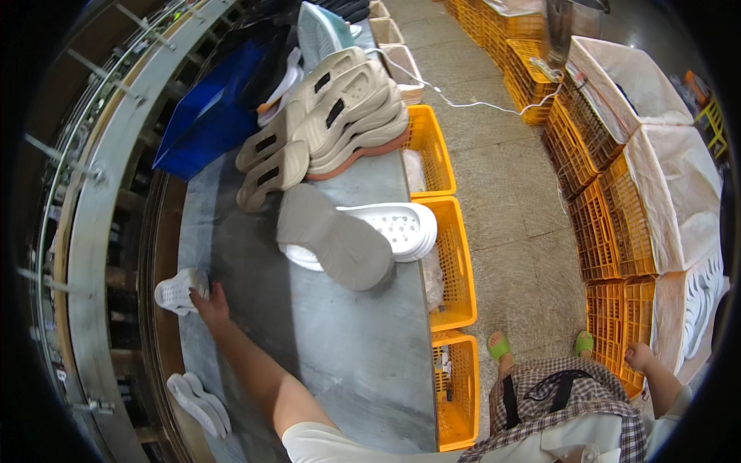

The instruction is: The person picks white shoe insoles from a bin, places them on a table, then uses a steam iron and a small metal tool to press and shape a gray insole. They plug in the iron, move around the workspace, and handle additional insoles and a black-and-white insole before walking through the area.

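Note:
At the far left edge of the grey table [340,347], my left hand [210,305] is closed on the heel or toe end of a white shoe sole [171,293] with small holes in it. Part of that sole is covered by my fingers. Nearer to me along the same edge lies a pair of white soles [199,405], side by side. My right hand [639,356] hangs beside the orange crates at the right, its fingers curled with nothing visible in them. Mid-table, a grey sole [336,239] lies across a stack of white soles [405,228].
Beige foam shoe uppers [347,108] are piled further back, beside a blue bin [208,116]. Yellow crates [451,262] stand along the table's right side. Lined orange crates [606,231] flank the aisle, where a white cable [478,104] runs. Metal machinery [93,231] borders the left.

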